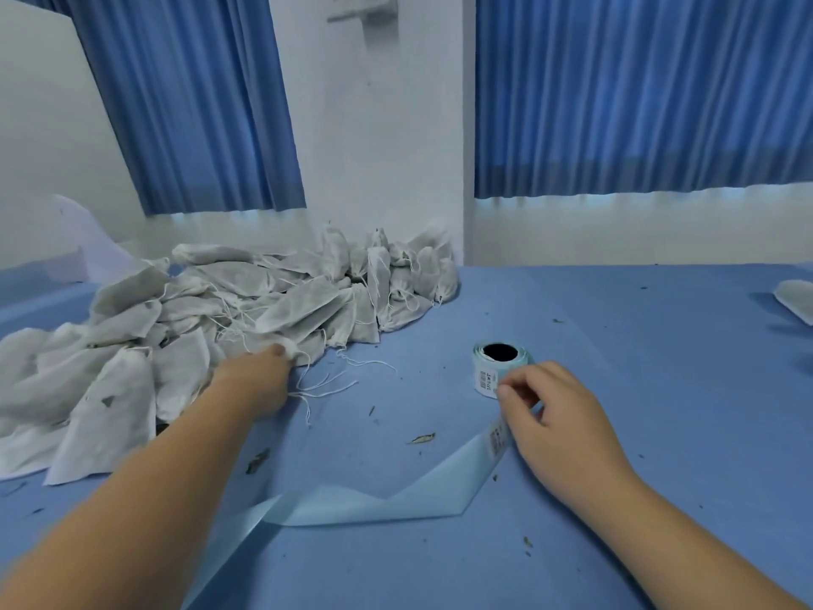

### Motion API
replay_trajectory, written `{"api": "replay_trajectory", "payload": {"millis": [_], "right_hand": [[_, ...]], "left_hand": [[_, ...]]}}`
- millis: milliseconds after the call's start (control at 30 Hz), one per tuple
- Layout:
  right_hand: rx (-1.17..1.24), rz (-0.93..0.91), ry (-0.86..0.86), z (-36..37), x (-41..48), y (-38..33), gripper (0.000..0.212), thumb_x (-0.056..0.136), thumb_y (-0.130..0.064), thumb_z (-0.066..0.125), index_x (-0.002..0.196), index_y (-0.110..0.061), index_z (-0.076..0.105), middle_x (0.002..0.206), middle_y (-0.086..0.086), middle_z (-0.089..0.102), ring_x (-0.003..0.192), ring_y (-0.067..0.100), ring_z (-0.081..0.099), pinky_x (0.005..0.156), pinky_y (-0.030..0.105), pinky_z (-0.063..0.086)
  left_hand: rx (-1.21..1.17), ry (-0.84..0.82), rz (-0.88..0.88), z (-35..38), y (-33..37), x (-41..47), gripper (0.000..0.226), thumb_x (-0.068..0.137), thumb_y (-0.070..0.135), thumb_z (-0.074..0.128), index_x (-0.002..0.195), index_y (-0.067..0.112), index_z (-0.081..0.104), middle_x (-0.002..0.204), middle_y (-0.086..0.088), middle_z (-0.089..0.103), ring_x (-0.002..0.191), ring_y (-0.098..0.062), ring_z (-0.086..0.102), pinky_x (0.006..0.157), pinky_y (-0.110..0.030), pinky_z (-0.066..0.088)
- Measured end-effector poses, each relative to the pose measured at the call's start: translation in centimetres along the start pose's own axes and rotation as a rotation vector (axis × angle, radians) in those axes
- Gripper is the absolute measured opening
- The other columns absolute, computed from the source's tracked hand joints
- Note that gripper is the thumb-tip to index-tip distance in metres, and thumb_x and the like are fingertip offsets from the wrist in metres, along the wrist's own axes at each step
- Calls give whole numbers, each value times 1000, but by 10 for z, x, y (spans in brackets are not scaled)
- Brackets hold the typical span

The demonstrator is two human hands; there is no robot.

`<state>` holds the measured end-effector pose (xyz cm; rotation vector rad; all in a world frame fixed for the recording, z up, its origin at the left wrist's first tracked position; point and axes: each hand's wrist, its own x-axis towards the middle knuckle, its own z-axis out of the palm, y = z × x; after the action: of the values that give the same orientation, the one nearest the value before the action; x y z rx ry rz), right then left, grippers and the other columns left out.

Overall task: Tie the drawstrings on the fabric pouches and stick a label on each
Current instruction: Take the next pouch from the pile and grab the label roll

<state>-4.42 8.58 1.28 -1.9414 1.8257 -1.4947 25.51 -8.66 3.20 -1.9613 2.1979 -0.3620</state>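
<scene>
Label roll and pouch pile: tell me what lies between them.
Head view: mostly bare blue tablecloth between the label roll and the pouch pile, with loose white drawstrings trailing from the pile's edge.

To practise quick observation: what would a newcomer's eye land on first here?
A big heap of white fabric pouches sprawls at left, where the left hand grips one at its near edge. Centre-right, the right hand pinches a label roll, its pale blue backing strip trailing toward the viewer.
</scene>
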Motion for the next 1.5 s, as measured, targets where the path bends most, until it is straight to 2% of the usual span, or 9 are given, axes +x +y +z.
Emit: {"api": "replay_trajectory", "payload": {"millis": [233, 400, 533, 700, 833, 1067, 1167, 1300, 1500], "right_hand": [[27, 14, -4, -1, 1, 1, 25, 92, -19, 58, 73, -34, 54, 83, -14, 53, 83, -11, 51, 67, 3, 36], [13, 2, -7, -2, -1, -3, 22, 92, -18, 58, 74, -32, 56, 83, -17, 52, 83, -12, 50, 66, 2, 35], [35, 6, -1, -6, -2, -8, 24, 92, -19, 58, 75, -36, 55, 84, -15, 54, 85, -11, 51, 68, 2, 35], [313, 115, 106, -20, -1, -19, 13, 90, -24, 62, 83, -35, 62, 90, -14, 65, 82, -7, 58, 66, 4, 40], [572, 159, 226, -38, 2, -29, 11, 86, -37, 61, 97, -35, 59, 87, -20, 66, 80, 2, 66, 66, 9, 46], [518, 111, 283, -56, 2, -33, 23, 82, -48, 58, 91, -27, 64, 85, -17, 69, 71, 5, 65, 62, 17, 49], [446, 156, 269, -55, 4, -26, 18, 89, -38, 63, 78, -24, 68, 73, -13, 70, 66, 3, 64, 59, 17, 49], [335, 192, 228, -57, 8, -14, 22, 91, -24, 62, 72, -16, 70, 65, -6, 66, 60, 5, 54, 56, 19, 42], [349, 257, 149, -55, 6, -10, 23, 94, -18, 56, 74, -14, 69, 68, -2, 70, 69, 15, 65, 67, 33, 52]], "left_hand": [[-281, 152, -58, -16, 3, -1, 24, 97, 30, 38, 102, 12, 52, 116, -12, 60, 103, -33, 59, 88, -40, 49], [-676, 382, -76, -48, 17, -17, 28, 93, 19, 51, 106, 7, 72, 119, -7, 66, 106, -30, 59, 83, -30, 42], [-1075, 529, -51, -86, 49, -44, 21, 88, 14, 59, 96, 24, 75, 87, -1, 70, 58, -14, 56, 51, -17, 41], [-1563, 590, 154, -129, 106, -86, 16, 82, 14, 73, 73, 27, 73, 68, 15, 69, 56, 5, 57, 55, -9, 44], [-1765, 534, 226, -143, 155, -113, 19, 80, 7, 70, 74, 24, 64, 65, 9, 59, 57, -3, 52, 55, -14, 42], [-1939, 284, 231, -132, 219, -143, 20, 84, 16, 73, 92, 28, 60, 72, 8, 68, 60, -5, 65, 57, -23, 51], [-1816, 306, 238, -119, 229, -148, 4, 89, 23, 68, 91, 27, 69, 77, 7, 74, 71, -8, 69, 67, -29, 55], [-1689, 302, 286, -108, 225, -148, 13, 89, 19, 63, 84, 22, 74, 70, 9, 70, 63, -3, 59, 59, -22, 45], [-2005, -38, 215, -110, 211, -153, 23, 87, -1, 50, 92, 12, 69, 81, -1, 77, 73, -11, 73, 58, -19, 54]]}}
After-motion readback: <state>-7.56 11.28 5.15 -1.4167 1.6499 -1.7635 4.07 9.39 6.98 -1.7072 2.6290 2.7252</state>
